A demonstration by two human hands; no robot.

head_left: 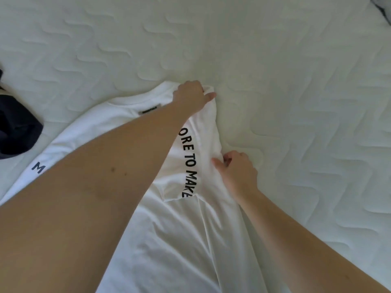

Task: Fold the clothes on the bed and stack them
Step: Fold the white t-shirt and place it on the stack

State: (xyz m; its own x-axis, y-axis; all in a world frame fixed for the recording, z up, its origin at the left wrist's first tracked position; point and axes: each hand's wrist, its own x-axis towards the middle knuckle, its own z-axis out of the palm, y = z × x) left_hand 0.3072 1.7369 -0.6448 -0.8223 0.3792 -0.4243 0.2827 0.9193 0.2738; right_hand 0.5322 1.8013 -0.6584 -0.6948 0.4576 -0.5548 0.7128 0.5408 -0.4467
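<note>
Early stage. White T-shirt (179,240) spread on bed (275,60); left hand (191,95) grips shoulder, right hand (237,172) pinches sleeve edge. Dark garment (17,127) unfolded; no stack visible.

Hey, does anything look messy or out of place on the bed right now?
Nothing is damaged or spilled. The white T-shirt is mid-fold, bunched and wrinkled where the left hand and right hand grip its sleeve side. A dark garment lies crumpled at the left edge, not yet folded.
</note>
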